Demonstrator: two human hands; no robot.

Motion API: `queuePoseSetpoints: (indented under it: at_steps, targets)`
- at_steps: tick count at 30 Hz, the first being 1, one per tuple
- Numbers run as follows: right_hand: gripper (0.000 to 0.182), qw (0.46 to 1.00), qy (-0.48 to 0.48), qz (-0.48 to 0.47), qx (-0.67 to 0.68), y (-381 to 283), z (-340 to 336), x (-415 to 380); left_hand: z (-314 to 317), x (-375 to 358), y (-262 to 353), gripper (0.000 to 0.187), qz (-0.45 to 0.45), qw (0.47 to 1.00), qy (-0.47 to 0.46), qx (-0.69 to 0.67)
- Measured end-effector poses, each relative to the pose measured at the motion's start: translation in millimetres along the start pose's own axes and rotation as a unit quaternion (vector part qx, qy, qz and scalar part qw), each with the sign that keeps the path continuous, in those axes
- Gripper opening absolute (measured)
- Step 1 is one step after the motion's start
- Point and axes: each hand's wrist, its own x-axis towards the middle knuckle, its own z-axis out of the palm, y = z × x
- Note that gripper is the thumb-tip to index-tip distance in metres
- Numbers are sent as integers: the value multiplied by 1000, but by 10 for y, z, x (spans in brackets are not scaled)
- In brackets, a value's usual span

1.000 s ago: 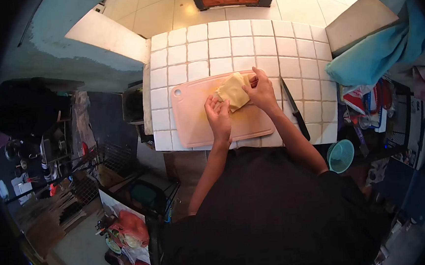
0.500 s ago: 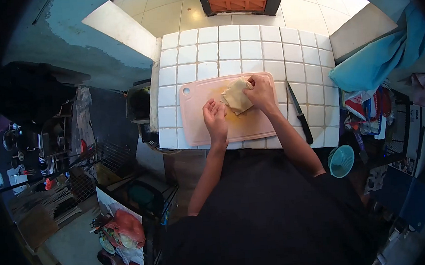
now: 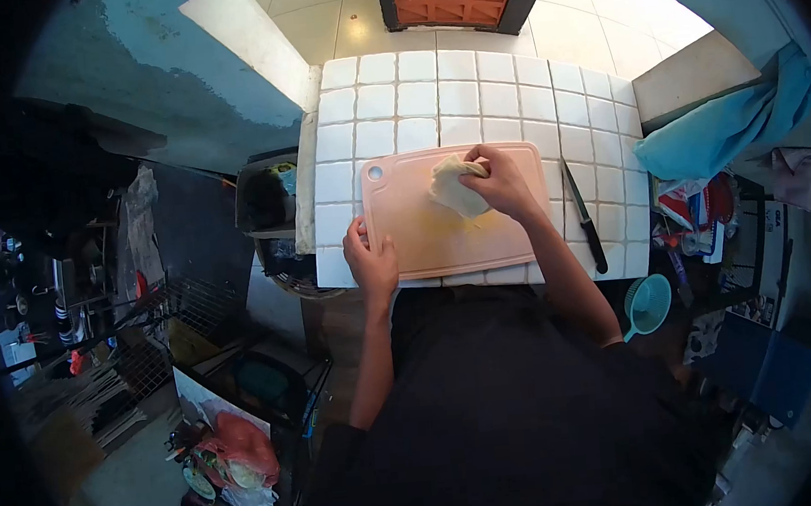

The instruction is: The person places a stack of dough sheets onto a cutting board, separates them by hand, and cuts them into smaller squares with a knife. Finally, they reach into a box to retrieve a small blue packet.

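Observation:
A pink cutting board lies on the white tiled counter, with a yellowish stain around its middle. My right hand pinches a pale, floppy folded sheet by its upper right side, over the board. At the board's lower left edge is my left hand, its fingers round the rim and its thumb over the surface. A knife with a black handle lies on the tiles to the right of the board, blade pointing away from me.
White tiles extend beyond the board. A turquoise cloth hangs at the right, above bags. Below them is a green plastic basket. Red plastic bags sit at the lower left, and a dark bin stands left of the counter.
My left hand has moved from over the board to its left edge and taken hold there. The pale sheet, still in my right hand, looks more bunched. The view has shifted slightly.

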Motion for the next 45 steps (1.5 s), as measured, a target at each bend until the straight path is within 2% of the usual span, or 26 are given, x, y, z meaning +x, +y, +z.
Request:
queuePoseSetpoints:
  at_steps: [1,3,5,7,9,10,11,12,14,17,19,21,24,26,28,34,36,40,45]
  targets:
    - [21,1000,1,4,-1,-70,99,1,-13,60,-45,57,-2,1000,-4,-1]
    - [23,996,-38,50,59,-194,308,36,-22,180,-111,46,-61,978,2,-198]
    - [25,994,-52,51,87,-228,499,88,-139,262,-4,39,-68,978,8,-196]
    - [26,979,-80,53,177,-282,684,121,-197,367,-40,34,-76,978,17,-192]
    - [24,976,-58,65,198,-246,775,143,-183,475,-193,35,-106,956,-48,-269]
    - [24,997,-10,40,65,-157,808,183,-194,485,-193,35,-109,956,-51,-268]
    - [23,997,37,13,-70,-70,839,220,-199,509,-187,34,-66,974,-65,-205]
    - [23,997,39,14,-69,-27,849,229,-204,551,-177,34,-23,987,-78,-141]
    - [23,980,117,-35,-157,86,822,179,-194,604,-165,32,-4,988,-87,-126]
    - [23,958,151,-65,-233,22,755,136,-206,623,-114,29,13,989,-104,-107]
    - [25,952,152,-78,-253,-62,780,151,-201,629,-71,28,35,991,-87,-93]
    - [28,942,108,-111,-297,-141,856,183,-198,647,-28,27,60,993,-79,-64]
    - [29,926,90,-90,-355,-109,980,265,-176,648,41,25,72,995,-73,-20]
    - [29,926,100,-90,-353,-65,1025,292,-143,671,63,24,63,995,-77,-3]
    - [30,926,109,-87,-352,-60,1046,293,-96,689,60,23,95,993,-56,41]
    - [26,935,89,-84,-333,-51,1007,342,-67,731,163,24,36,998,-53,17]
    - [25,919,104,-133,-356,-52,994,341,-45,751,160,24,41,998,-44,16]
    - [22,921,102,-123,-356,-55,1003,365,4,762,137,23,51,998,-16,20]
    - [17,922,51,-120,-365,-75,959,414,14,773,112,21,67,997,-13,26]
